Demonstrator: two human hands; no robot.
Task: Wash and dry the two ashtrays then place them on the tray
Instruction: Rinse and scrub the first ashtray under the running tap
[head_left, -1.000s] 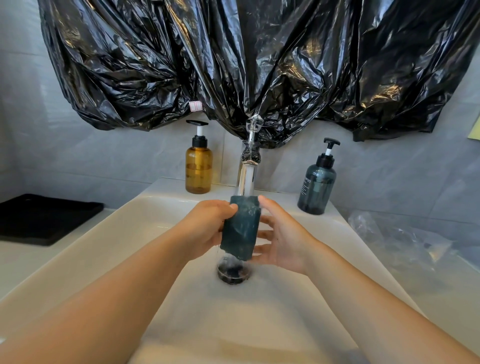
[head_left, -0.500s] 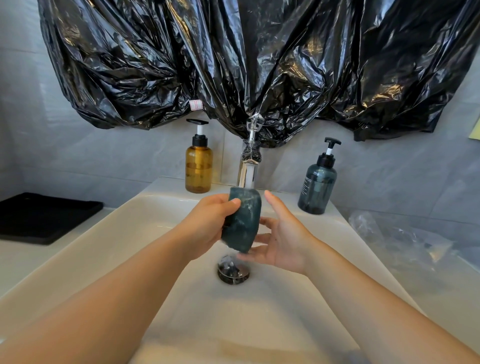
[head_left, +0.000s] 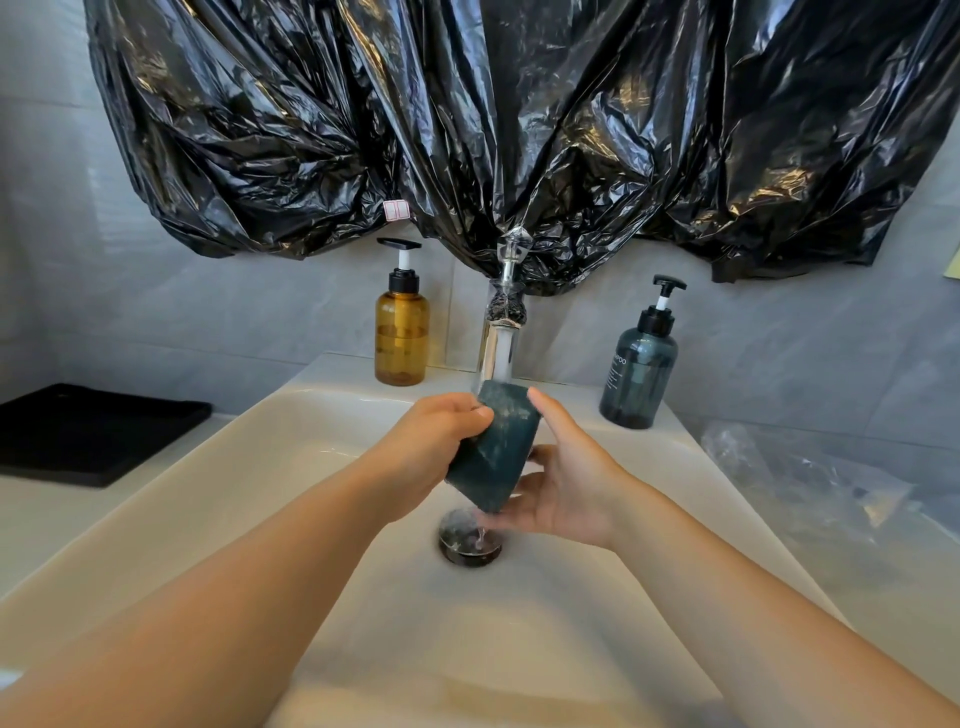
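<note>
A dark teal ashtray (head_left: 496, 447) is held on edge, tilted, under the running tap (head_left: 500, 343) over the white sink (head_left: 270, 467). My left hand (head_left: 436, 441) grips its upper left edge with curled fingers. My right hand (head_left: 563, 483) cradles its right side and lower end, thumb up along the edge and fingers under it. Water runs off the ashtray into the drain (head_left: 470, 538). The black tray (head_left: 88, 434) lies on the counter at far left. A second ashtray is not in sight.
An amber pump bottle (head_left: 401, 332) stands left of the tap and a dark blue-grey pump bottle (head_left: 639, 374) right of it. Crumpled clear plastic (head_left: 810, 478) lies on the right counter. A black plastic sheet (head_left: 519, 124) hangs over the wall above.
The ashtray has tipped from nearly upright to a slant, its lower end swinging right toward my right hand, which has shifted lower beneath it.
</note>
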